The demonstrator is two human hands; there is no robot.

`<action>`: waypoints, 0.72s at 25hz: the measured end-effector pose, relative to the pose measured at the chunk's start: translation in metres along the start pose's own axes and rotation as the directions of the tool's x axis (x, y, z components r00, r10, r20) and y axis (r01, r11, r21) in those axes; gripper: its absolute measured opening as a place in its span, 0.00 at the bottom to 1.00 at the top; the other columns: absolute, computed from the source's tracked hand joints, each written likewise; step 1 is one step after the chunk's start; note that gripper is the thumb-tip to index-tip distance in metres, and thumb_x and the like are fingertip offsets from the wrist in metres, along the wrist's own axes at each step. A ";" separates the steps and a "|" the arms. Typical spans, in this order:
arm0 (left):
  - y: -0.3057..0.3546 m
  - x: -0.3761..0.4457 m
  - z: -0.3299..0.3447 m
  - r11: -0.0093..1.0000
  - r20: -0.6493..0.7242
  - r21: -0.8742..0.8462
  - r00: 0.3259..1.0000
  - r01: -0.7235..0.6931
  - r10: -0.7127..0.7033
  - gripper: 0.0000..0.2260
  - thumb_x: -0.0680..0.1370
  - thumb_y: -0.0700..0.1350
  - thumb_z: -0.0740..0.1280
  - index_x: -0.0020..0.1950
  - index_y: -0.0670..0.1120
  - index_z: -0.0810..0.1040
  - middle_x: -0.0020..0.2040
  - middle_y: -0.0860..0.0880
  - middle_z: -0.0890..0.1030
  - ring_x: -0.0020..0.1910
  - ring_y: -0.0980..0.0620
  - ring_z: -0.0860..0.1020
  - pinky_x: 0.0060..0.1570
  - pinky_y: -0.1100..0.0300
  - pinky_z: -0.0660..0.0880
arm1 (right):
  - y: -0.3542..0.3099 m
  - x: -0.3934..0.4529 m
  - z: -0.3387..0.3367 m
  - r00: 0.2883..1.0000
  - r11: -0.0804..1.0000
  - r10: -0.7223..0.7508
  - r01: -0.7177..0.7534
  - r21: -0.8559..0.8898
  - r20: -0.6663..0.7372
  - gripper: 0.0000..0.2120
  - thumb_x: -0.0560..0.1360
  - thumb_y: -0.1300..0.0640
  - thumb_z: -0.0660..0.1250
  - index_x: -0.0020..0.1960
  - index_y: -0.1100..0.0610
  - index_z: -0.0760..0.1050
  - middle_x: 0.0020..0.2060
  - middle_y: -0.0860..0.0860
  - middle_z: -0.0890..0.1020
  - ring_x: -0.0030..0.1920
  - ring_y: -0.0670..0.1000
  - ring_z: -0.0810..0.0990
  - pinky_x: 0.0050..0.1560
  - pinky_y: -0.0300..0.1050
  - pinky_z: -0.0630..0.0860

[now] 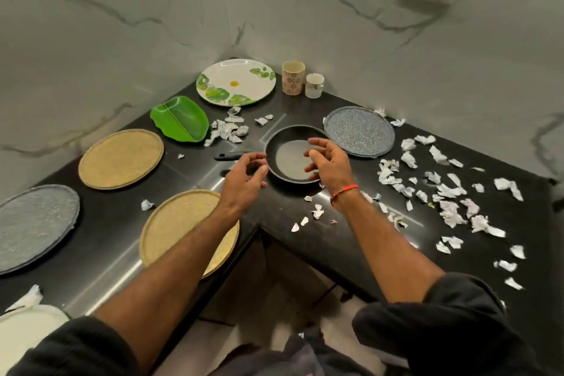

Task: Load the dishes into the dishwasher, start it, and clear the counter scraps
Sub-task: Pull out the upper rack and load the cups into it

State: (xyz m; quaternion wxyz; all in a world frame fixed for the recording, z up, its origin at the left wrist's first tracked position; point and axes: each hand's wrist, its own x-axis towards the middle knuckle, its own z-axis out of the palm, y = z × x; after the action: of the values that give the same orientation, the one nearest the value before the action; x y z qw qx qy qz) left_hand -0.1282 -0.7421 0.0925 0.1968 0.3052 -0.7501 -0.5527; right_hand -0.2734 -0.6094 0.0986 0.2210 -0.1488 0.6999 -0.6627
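Black stone made up the corner desk (305, 241), and both hands were out over it! The left hand (244, 175) hovered by the near-left rim of a small dark frying pan (293, 159), fingers (259, 159) loosely curled and apart, holding nothing. The right hand (328, 162) hung over the pan's right side, its fingers likewise spread and relaxed, a red thread (345, 191) round the wrist. Whether either hand touched the pan I could not tell.

The pan's handle (230, 156) pointed left, just beyond the left fingers. Past the right fingers lay a speckled blue plate (360, 131), close beside the pan. Further off stood two cups (293, 78), with a leaf-patterned white plate (236, 82) and a green leaf-shaped dish (180, 119) to their left. Left of the left fingers lay a tan plate (120, 157); another (177, 223) sat under that forearm. A grey plate (33, 223) lay at far left. Torn paper scraps (448, 192) littered the desk right of the right hand, with a smaller heap (229, 130) beyond the left fingers.
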 end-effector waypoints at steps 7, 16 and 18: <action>0.025 0.115 0.037 0.994 0.020 0.107 1.000 -0.013 0.011 0.15 0.82 0.45 0.67 0.68 0.49 0.73 0.58 0.51 0.79 0.45 0.50 0.83 0.32 0.67 0.75 | -0.018 0.102 -0.015 0.999 0.997 0.035 -0.036 -0.072 -0.015 0.16 0.81 0.63 0.62 0.68 0.56 0.71 0.57 0.54 0.79 0.43 0.52 0.82 0.38 0.45 0.83; 0.027 0.303 0.072 0.941 0.124 0.322 0.990 -0.102 0.065 0.22 0.79 0.47 0.70 0.72 0.45 0.72 0.64 0.45 0.77 0.61 0.46 0.77 0.63 0.56 0.73 | -0.017 0.214 -0.016 0.992 0.987 0.120 -0.124 -0.106 -0.048 0.27 0.80 0.66 0.62 0.77 0.53 0.63 0.74 0.52 0.69 0.68 0.53 0.74 0.59 0.52 0.80; 0.025 0.338 0.082 0.914 0.140 0.395 0.989 -0.092 0.039 0.25 0.79 0.47 0.70 0.75 0.45 0.69 0.70 0.41 0.72 0.67 0.43 0.73 0.67 0.54 0.70 | -0.014 0.232 -0.013 0.986 0.982 0.158 -0.162 -0.095 -0.049 0.29 0.79 0.67 0.62 0.78 0.54 0.61 0.75 0.51 0.66 0.71 0.54 0.71 0.60 0.53 0.79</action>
State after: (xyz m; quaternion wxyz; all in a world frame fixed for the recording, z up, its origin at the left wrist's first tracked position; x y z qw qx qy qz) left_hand -0.4347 -0.9069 0.0764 0.0998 0.2774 -0.8680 -0.3995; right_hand -0.4799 -0.7160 0.0870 0.2515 -0.0893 0.7458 -0.6103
